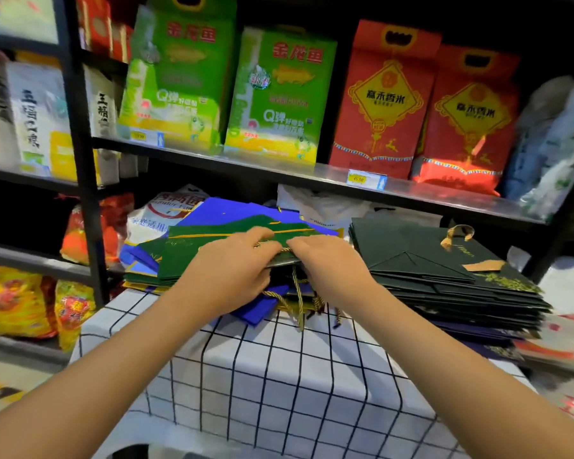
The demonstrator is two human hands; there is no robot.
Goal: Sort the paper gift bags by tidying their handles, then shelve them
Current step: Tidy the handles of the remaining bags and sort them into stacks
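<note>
A loose pile of flat green and blue paper gift bags lies on the checked tablecloth, half under the lower shelf. My left hand and my right hand both grip the near edge of the top green bag, pinching its gold rope handle between them. More gold rope handles dangle from the bags below over the table's front. To the right a neat stack of dark green gift bags lies flat, a gold ribbon handle on top.
A black metal shelf board just above the bags carries green and red rice boxes. A black upright post stands at the left. White plastic bags lie behind the piles, and orange and yellow packets fill the lower left shelves.
</note>
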